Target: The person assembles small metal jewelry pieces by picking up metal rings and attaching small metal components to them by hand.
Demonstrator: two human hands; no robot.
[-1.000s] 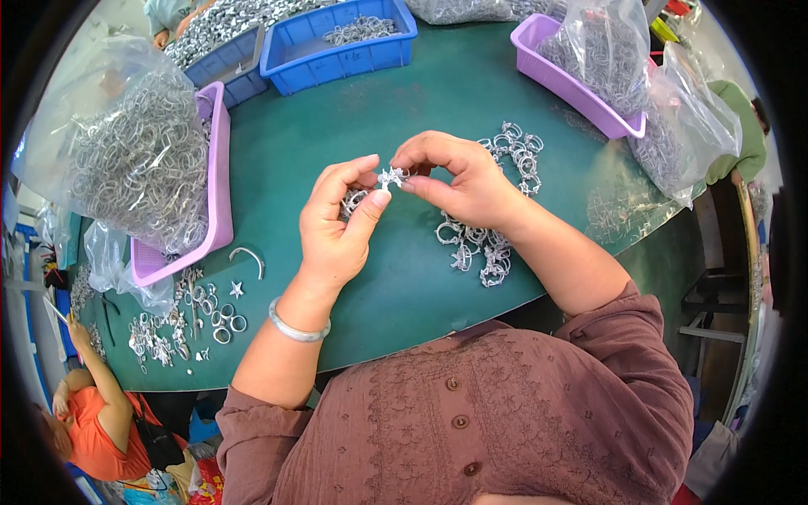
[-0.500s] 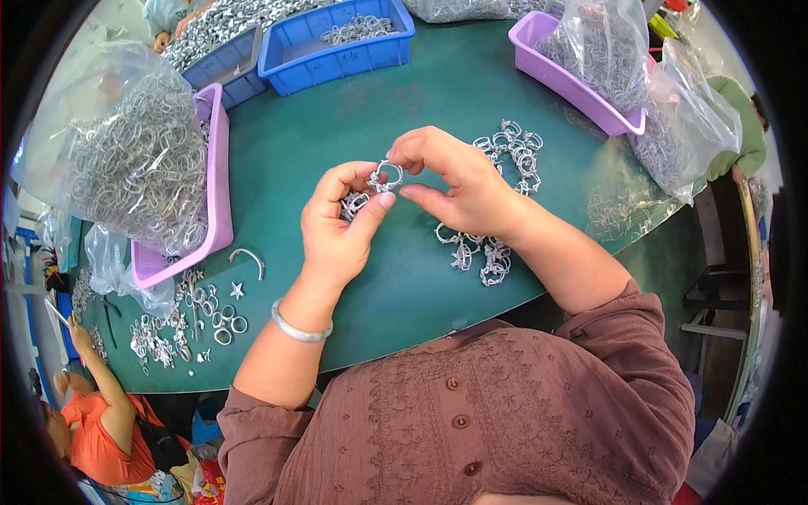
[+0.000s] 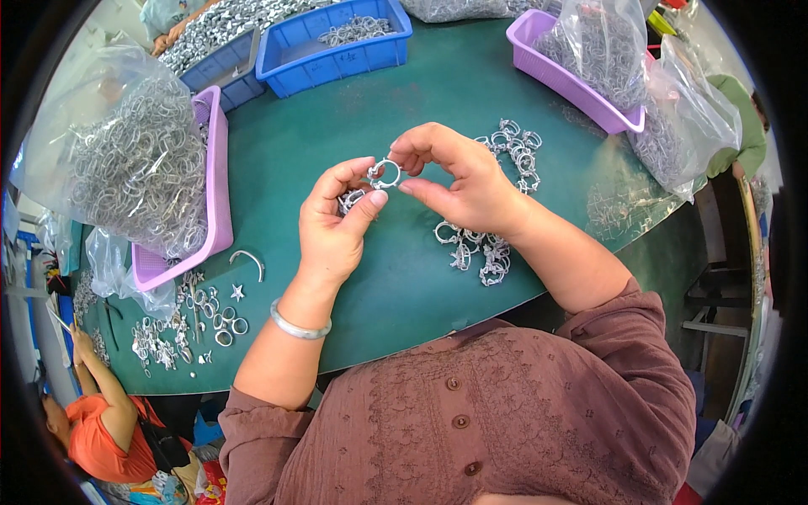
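A silver-coloured metal ring (image 3: 396, 174) is held up over the green table, its round opening facing me. My left hand (image 3: 332, 215) pinches its left side between thumb and fingertips, and more silver pieces (image 3: 350, 200) are tucked in its curled fingers. From the other side, my right hand (image 3: 459, 181) has its bent fingers and thumb at the ring's right edge. Beyond my right hand lies a loose cluster of similar rings (image 3: 523, 158). A second group of rings (image 3: 463, 252) lies nearer me, below the right wrist.
On the left stand a purple basket (image 3: 220, 177) with a bag of metal rings, and loose rings (image 3: 227, 320) with a curved strip (image 3: 254, 259). Blue bins (image 3: 337, 63) line the far side. Another purple basket (image 3: 572, 84) is far right. A person in orange (image 3: 105, 438) works at left.
Both hands stay nearly in place around the ring, which has shifted slightly left and turned a little. At far left, the person in orange has moved their arms.
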